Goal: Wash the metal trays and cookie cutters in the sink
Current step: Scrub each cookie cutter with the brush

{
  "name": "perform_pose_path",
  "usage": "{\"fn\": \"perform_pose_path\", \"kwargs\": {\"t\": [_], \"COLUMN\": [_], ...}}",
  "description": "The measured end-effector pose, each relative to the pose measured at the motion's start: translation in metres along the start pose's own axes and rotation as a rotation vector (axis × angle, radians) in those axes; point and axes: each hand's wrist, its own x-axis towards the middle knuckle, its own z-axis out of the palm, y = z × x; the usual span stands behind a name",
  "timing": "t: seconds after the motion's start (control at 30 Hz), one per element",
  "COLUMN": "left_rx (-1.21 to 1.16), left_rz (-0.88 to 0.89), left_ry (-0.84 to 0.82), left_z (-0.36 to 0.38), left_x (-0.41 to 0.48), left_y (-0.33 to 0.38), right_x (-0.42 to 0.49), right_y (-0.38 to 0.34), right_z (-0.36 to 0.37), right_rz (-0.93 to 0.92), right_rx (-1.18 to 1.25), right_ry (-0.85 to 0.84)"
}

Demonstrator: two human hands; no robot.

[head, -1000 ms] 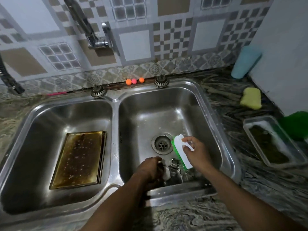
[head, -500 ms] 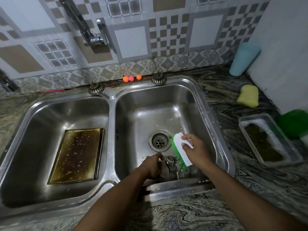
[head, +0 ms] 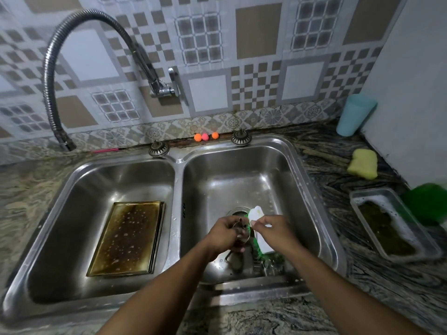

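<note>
Over the right basin (head: 271, 165) of the steel double sink, my left hand (head: 225, 232) grips a small metal cookie cutter (head: 242, 228). My right hand (head: 273, 229) holds a white scrub brush (head: 260, 235) with green bristles right beside the cutter. Other cookie cutters (head: 268, 263) lie on the basin floor under my hands, partly hidden. A browned metal tray (head: 128, 238) lies flat in the left basin (head: 72, 213). A second metal tray (head: 396, 228), with dark water and foam in it, sits on the counter to the right.
A flexible hose tap (head: 48, 81) arches from the tiled wall over the left side. A yellow sponge (head: 362, 163), a pale blue cup (head: 355, 114) and a green object (head: 428, 201) stand on the marble counter at right. Three small balls (head: 205, 136) sit behind the sink.
My left hand has lifted a cookie cutter from the basin floor up to the brush. The head camera has tilted up, showing more of the wall and tap.
</note>
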Motion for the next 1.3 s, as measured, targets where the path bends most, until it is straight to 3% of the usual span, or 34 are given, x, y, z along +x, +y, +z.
{"fn": "perform_pose_path", "kwargs": {"t": [0.2,0.4,0.53,0.67,0.9,1.3], "left_rx": [-0.061,-0.084,-0.139,0.100,0.360,0.357], "left_rz": [0.098,0.087,0.104,0.234,0.393,0.426], "left_ry": [0.011,0.032,-0.065,-0.095,0.117,0.154], "left_z": [0.003,0.005,0.008,0.009,0.018,0.042], "left_x": [-0.009,-0.008,-0.014,-0.016,-0.004,0.014], "left_y": [0.018,0.024,0.028,0.022,0.018,0.044], "right_x": [0.003,-0.005,-0.004,-0.005,-0.013,-0.020], "right_y": [-0.016,-0.019,-0.023,-0.024,-0.037,-0.026], "right_z": [-0.007,-0.013,-0.016,-0.019,-0.037,-0.192], "right_rz": [0.092,0.174,0.147,0.109,0.076,-0.117], "right_rx": [0.002,0.304,0.344,0.390,0.277,0.019], "right_ry": [-0.037,-0.105,-0.044,-0.021,-0.018,0.607]}}
